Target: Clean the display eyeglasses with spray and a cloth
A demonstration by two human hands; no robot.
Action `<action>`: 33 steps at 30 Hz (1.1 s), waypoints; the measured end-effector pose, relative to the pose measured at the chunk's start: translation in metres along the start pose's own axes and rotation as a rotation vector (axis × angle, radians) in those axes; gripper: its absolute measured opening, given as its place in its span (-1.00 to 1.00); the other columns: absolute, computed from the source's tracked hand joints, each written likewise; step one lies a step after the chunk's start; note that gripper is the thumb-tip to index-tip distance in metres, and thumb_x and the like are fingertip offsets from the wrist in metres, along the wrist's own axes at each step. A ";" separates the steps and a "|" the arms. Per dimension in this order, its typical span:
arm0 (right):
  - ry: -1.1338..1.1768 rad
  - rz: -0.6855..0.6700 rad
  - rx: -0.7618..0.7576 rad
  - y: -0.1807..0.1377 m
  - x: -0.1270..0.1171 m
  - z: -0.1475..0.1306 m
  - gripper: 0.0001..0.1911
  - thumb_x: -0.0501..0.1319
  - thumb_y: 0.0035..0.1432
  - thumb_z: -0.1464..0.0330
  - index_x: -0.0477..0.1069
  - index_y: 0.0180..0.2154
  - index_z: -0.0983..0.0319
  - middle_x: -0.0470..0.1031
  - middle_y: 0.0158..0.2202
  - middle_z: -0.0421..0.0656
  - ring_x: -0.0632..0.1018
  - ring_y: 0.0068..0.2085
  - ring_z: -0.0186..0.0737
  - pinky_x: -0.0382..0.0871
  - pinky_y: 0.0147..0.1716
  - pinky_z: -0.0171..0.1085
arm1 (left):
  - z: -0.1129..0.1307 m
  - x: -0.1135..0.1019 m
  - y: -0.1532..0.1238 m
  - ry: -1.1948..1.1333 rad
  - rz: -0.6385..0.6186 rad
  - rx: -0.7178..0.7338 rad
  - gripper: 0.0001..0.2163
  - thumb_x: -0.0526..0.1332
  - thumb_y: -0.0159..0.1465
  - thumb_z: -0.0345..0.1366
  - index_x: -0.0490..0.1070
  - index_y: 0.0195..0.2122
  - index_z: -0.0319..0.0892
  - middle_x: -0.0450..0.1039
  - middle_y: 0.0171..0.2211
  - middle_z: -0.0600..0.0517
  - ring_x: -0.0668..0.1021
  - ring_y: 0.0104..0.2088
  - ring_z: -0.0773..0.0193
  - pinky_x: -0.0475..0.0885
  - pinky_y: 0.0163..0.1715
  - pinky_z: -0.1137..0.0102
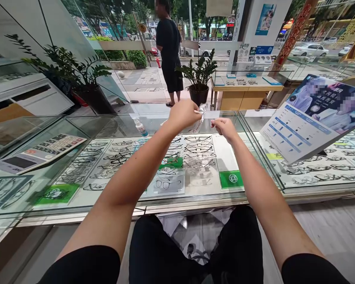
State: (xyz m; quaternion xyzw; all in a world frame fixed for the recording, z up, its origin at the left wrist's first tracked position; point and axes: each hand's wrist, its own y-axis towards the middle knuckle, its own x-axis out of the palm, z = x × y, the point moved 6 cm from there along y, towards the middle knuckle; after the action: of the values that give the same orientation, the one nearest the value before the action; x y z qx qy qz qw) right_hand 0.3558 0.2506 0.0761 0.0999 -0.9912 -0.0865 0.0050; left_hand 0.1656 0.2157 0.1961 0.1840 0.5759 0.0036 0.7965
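Above the far edge of the glass display counter (192, 194), my left hand (183, 115) is closed on a clear, shiny thing (201, 118). It is see-through and blurred, so its exact kind does not show. To its right, my right hand (225, 129) is apart from it, thumb and fingers pinched together. Whatever lies between those fingertips, if anything, is too small to make out. A small white spray bottle (141, 128) with a blue label stands left of my left hand. Rows of eyeglasses (198, 149) show through the glass below my hands.
At the left lies a large calendar-like board (44, 152). A printed stand-up card (310, 118) leans at the right. Beyond the counter are potted plants (198, 75), a person in black (170, 47) facing away, and another display case (239, 96). My knees touch near the counter's front.
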 end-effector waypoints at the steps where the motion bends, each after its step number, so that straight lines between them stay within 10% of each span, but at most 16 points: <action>1: 0.000 0.016 0.001 0.001 -0.003 0.000 -0.59 0.47 0.13 0.09 0.39 -0.52 0.17 0.03 -0.68 -0.40 0.02 -0.61 -0.45 -0.10 -0.64 -0.32 | 0.005 0.007 0.007 0.066 -0.064 0.027 -0.79 0.34 0.26 -0.21 0.74 -0.21 -0.16 0.71 -0.28 -0.16 0.65 -0.20 0.03 0.51 -0.17 0.24; 11: 0.052 0.096 0.114 0.010 -0.037 0.026 -0.45 0.42 0.17 0.09 0.13 -0.59 0.09 -0.06 -0.74 -0.43 -0.06 -0.66 -0.47 -0.18 -0.66 -0.33 | -0.003 0.065 0.040 0.392 -0.449 0.264 -0.61 0.33 0.18 -0.31 0.79 0.01 -0.07 0.78 -0.04 -0.09 0.69 -0.08 0.04 0.48 -0.11 0.35; 23: 0.058 0.088 0.131 0.013 -0.039 0.034 -0.50 0.38 0.14 0.12 0.15 -0.61 0.10 -0.07 -0.73 -0.42 -0.06 -0.65 -0.47 -0.21 -0.63 -0.34 | -0.015 0.099 0.038 0.435 -0.520 0.261 -0.62 0.34 0.23 -0.30 0.79 0.05 -0.02 0.77 -0.03 -0.10 0.69 -0.02 0.03 0.43 -0.16 0.36; 33: 0.049 0.075 0.124 0.013 -0.041 0.036 -0.49 0.42 0.07 0.06 0.15 -0.57 0.08 -0.07 -0.74 -0.44 -0.06 -0.66 -0.46 -0.24 -0.64 -0.31 | -0.019 0.049 0.011 0.337 -0.384 0.203 -0.71 0.38 0.24 -0.26 0.76 -0.02 -0.07 0.75 -0.08 -0.12 0.67 -0.09 0.00 0.41 -0.17 0.29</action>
State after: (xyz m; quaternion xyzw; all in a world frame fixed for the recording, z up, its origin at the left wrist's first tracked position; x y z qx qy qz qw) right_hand 0.3926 0.2775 0.0434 0.0647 -0.9973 -0.0221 0.0261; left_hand 0.1669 0.2417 0.1497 0.1474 0.7221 -0.1745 0.6530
